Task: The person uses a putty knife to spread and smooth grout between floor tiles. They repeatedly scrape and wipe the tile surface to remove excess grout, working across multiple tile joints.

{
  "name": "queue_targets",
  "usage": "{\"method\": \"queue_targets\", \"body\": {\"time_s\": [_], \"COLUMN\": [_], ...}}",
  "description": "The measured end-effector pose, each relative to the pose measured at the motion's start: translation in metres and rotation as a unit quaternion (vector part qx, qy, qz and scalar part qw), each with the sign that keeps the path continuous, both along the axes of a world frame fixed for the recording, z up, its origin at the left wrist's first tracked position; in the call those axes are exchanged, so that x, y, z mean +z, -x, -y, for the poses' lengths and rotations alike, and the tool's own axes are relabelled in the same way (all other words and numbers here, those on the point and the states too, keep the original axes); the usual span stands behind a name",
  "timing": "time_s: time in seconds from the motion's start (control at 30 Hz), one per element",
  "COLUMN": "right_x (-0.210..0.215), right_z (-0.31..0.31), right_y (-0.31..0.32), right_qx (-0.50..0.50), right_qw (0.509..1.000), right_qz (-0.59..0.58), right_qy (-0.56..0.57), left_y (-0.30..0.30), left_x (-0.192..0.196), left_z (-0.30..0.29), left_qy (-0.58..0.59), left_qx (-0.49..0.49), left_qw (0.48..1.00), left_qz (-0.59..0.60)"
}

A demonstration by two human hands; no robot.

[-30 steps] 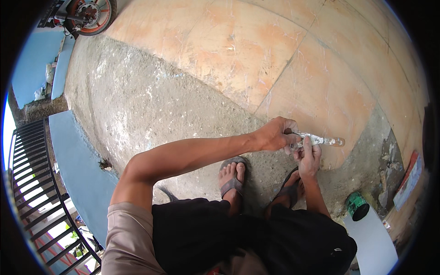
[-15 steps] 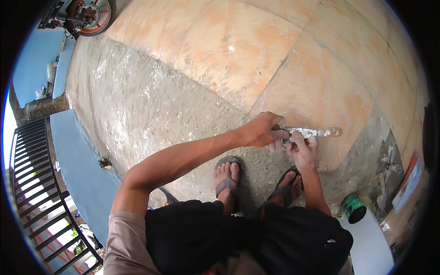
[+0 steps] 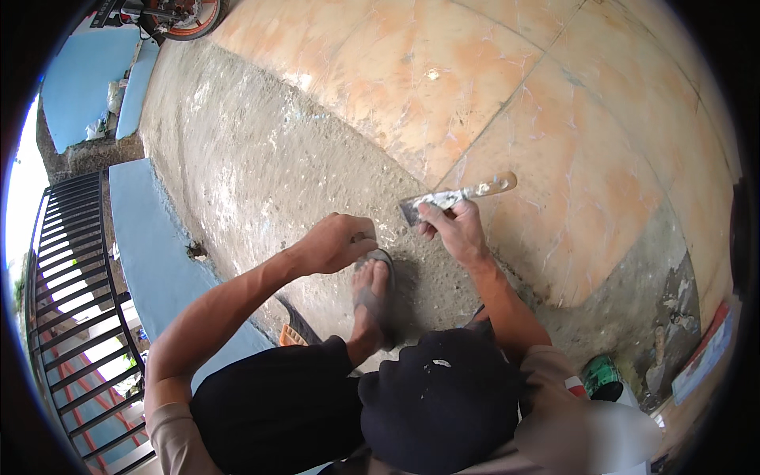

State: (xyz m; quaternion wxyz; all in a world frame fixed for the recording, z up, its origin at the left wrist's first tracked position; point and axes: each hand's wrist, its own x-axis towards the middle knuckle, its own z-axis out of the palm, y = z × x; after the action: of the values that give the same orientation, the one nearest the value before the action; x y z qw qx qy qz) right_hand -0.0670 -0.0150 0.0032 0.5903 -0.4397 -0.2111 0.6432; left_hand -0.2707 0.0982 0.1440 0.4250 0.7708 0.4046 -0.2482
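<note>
A putty knife [image 3: 487, 187] with a wooden handle and a metal blade is smeared with white paste. My right hand [image 3: 459, 229] pinches it near the blade, so the handle sticks out to the far right and the blade points left. To its left, apart from the knife, my left hand [image 3: 340, 241] is curled closed above my sandalled left foot [image 3: 370, 285]. Whether anything small sits in those fingers cannot be made out.
Rough concrete [image 3: 237, 142] meets orange marbled tiles [image 3: 443, 87]. A blue low wall [image 3: 158, 229] and black railing [image 3: 75, 301] run along the left. A motorcycle wheel [image 3: 194, 20] stands far left. A green can [image 3: 602, 372] sits at lower right, by a blurred pale shape.
My hands have parted: the left moved left and nearer, away from the knife. The right keeps the knife, now tilted and farther left. My view and legs have shifted.
</note>
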Motion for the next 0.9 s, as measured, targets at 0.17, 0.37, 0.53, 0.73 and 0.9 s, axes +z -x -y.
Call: {"method": "queue_targets", "body": {"time_s": [0.17,0.37,0.53,0.73,0.9], "right_x": [-0.053,-0.066,-0.061,-0.005,0.074], "right_z": [-0.109,-0.166,-0.130,-0.112,-0.076], "right_y": [-0.109,-0.145,-0.075,-0.094,-0.119], "right_qx": [-0.126,-0.114,0.002,0.018,0.061], "right_qw": [0.905,0.805,0.821,0.869,0.783], "right_qz": [0.402,0.581,0.571,0.481,0.589], "right_qy": [0.061,0.042,0.012,0.116,0.187], "left_y": [0.063,0.048,0.023,0.020,0.026], "left_x": [0.025,-0.016,-0.047,-0.136,-0.201], "left_z": [-0.067,-0.167,-0.219,-0.318,-0.381], "left_qy": [-0.137,-0.249,-0.257,-0.352,-0.448], "left_qx": [-0.185,-0.178,-0.159,-0.117,0.083], "left_qw": [0.949,0.936,0.953,0.922,0.864], "left_qz": [-0.217,-0.174,-0.034,0.107,0.213]}}
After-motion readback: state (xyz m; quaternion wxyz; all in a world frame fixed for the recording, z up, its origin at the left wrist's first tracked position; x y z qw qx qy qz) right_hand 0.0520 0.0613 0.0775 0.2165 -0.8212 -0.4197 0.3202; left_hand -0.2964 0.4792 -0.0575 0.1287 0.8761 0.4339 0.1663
